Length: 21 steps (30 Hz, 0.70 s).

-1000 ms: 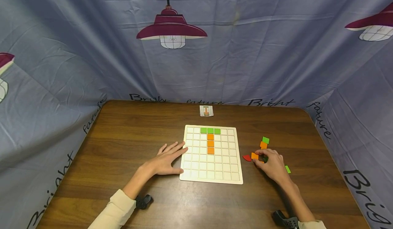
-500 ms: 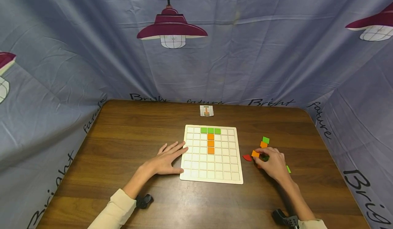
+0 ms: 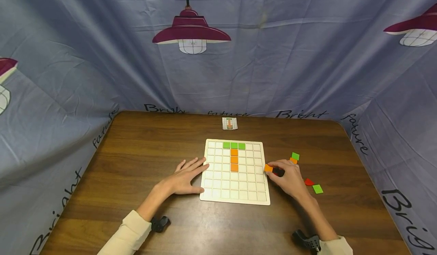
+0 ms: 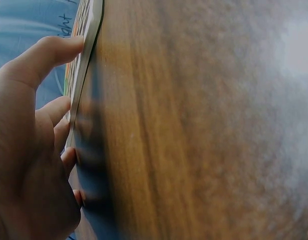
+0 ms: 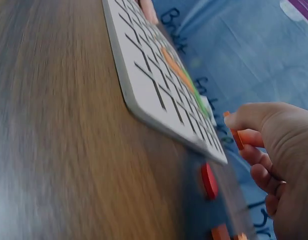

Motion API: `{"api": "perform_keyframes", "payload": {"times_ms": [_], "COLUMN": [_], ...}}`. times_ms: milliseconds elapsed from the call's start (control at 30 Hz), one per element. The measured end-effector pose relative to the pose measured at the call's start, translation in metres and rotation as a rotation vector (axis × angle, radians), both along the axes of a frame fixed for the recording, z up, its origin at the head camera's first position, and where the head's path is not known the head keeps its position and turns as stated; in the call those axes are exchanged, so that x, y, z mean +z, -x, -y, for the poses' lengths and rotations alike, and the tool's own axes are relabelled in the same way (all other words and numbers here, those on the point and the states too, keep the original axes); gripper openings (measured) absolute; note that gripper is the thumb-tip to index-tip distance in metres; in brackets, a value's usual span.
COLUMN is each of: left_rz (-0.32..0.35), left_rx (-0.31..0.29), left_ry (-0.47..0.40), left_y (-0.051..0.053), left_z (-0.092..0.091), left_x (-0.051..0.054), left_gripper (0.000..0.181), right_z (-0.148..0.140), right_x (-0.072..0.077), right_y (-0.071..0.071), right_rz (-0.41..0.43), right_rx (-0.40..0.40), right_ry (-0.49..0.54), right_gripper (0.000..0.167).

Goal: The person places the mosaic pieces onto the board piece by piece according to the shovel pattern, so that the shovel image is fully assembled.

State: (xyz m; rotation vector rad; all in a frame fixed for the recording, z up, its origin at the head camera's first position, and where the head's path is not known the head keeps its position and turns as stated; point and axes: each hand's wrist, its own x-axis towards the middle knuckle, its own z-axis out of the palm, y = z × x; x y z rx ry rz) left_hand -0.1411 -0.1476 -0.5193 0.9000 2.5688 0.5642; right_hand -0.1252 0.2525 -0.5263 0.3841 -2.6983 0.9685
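Note:
A pale grid board [image 3: 217,193] lies mid-table, with three green squares [image 3: 234,145] in a row at its top and three orange squares [image 3: 234,159] in a column below the middle one. My left hand [image 3: 184,179] rests at the board's left edge, fingers spread. Between thumb and fingertips my right hand [image 3: 290,177] pinches an orange square [image 3: 268,168] at the board's right edge; the same orange square [image 5: 235,134] is seen edge-on in the right wrist view. Beneath this hand, a red piece [image 5: 209,181] lies on the table.
Right of the board lie a green square [image 3: 295,156], an orange square [image 3: 293,160] partly behind my hand, a red piece [image 3: 308,182] and another green square [image 3: 318,189]. A small patterned card [image 3: 229,123] is near the table's back edge. Curtains hang around the table.
My right hand has moved left from the loose pieces to the board's edge, carrying the orange square. Pieces it covered are now visible. My left hand has stayed in place.

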Motion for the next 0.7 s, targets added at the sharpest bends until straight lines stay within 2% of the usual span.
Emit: {"api": "perform_keyframes", "payload": {"times_ms": [200, 400, 700], "left_rz": [-0.003, -0.001, -0.003], "left_rx": [0.002, 0.006, 0.004], "left_ry": [-0.002, -0.002, -0.014], "left_y": [0.0, 0.0, -0.001], "left_z": [0.0, 0.0, 0.0], "left_x": [0.0, 0.0, -0.001], "left_gripper": [0.085, 0.085, 0.085], "right_z": [0.022, 0.048, 0.079], "right_x": [0.003, 0.004, -0.004], "right_y": [0.002, 0.004, 0.004], "right_rz": [0.028, 0.028, 0.005], "right_rx": [0.056, 0.124, 0.208], "right_ry": [-0.015, 0.014, 0.009], "right_gripper": [0.028, 0.027, 0.028]}}
